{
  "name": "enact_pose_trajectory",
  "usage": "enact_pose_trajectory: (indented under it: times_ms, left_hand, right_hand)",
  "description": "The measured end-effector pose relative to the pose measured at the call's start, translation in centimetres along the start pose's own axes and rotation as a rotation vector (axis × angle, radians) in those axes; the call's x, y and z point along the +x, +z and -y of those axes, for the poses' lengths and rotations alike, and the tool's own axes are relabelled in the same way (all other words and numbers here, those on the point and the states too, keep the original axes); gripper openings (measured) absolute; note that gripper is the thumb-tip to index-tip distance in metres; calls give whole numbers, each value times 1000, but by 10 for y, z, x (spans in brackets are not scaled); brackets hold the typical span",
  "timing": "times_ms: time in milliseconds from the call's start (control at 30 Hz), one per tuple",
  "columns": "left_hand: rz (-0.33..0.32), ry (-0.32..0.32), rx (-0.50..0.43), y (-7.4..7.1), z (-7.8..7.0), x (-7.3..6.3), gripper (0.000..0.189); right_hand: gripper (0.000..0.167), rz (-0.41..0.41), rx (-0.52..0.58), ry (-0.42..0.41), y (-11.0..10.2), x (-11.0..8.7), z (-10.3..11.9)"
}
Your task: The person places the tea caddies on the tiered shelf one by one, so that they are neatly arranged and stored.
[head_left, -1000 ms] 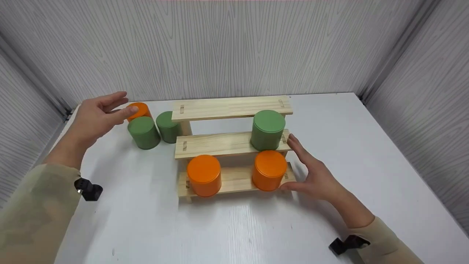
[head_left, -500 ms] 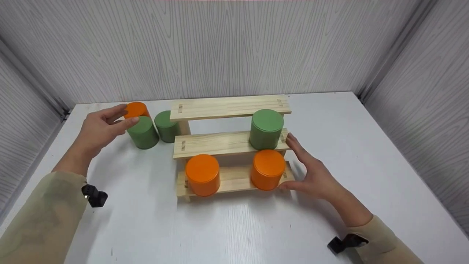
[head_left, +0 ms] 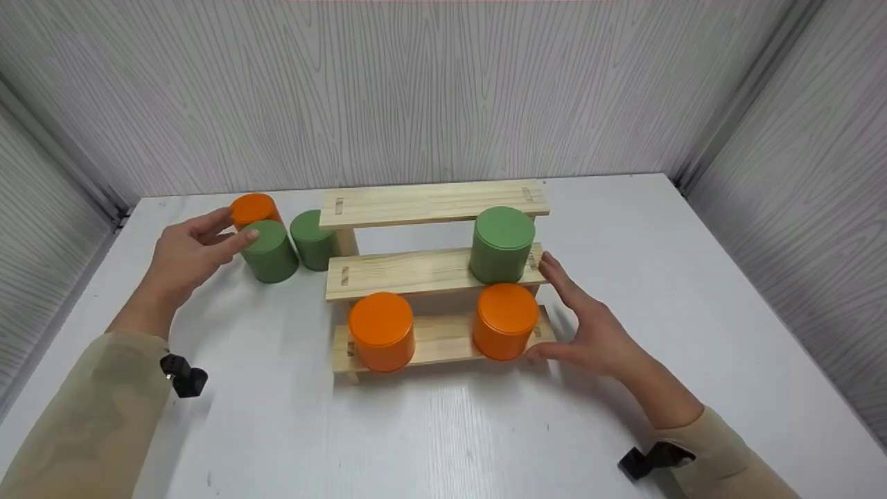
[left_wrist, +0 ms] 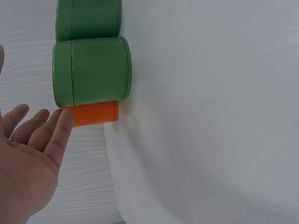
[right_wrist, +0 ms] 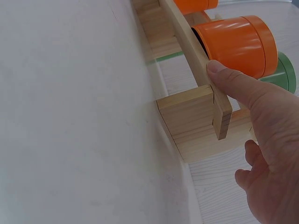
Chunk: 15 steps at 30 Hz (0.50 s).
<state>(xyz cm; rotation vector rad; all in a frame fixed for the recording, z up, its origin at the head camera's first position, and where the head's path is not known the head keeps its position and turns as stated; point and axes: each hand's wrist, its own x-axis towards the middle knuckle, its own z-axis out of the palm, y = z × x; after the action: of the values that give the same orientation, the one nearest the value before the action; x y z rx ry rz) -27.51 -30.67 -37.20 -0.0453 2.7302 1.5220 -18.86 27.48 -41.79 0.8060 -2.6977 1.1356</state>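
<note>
My left hand [head_left: 187,256] hovers at the upper left with thumb and fingers apart, beside a green canister [head_left: 270,256] and an orange canister [head_left: 255,208]. In the left wrist view its fingers [left_wrist: 60,135] overlap the orange canister's lid end; contact cannot be told. Another green canister [head_left: 313,242] stands close by. My right hand [head_left: 592,333] rests against the right end of a three-tier wooden shelf [head_left: 402,274]. Its thumb [right_wrist: 233,84] lies straight on the bottom board's edge, near an orange canister [head_left: 504,322]. The index finger reaches the middle board's end.
A green canister [head_left: 502,242] stands on the middle board's right part. The bottom board also bears an orange canister [head_left: 381,331] at its left. All this stands on a white table [head_left: 429,430] with grey wood-grain walls [head_left: 416,90] behind and at the sides.
My left hand has come lower and slightly right, to beside the canisters at the left. The right hand keeps its place at the shelf. The whole head view has shifted slightly.
</note>
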Motion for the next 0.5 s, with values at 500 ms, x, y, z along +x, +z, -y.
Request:
enact_pose_trajectory:
  times_ms: [500]
  left_hand:
    - [29, -65, 4, 14, 18, 10, 113]
  right_hand:
    - [126, 10, -13, 9, 0, 1, 0]
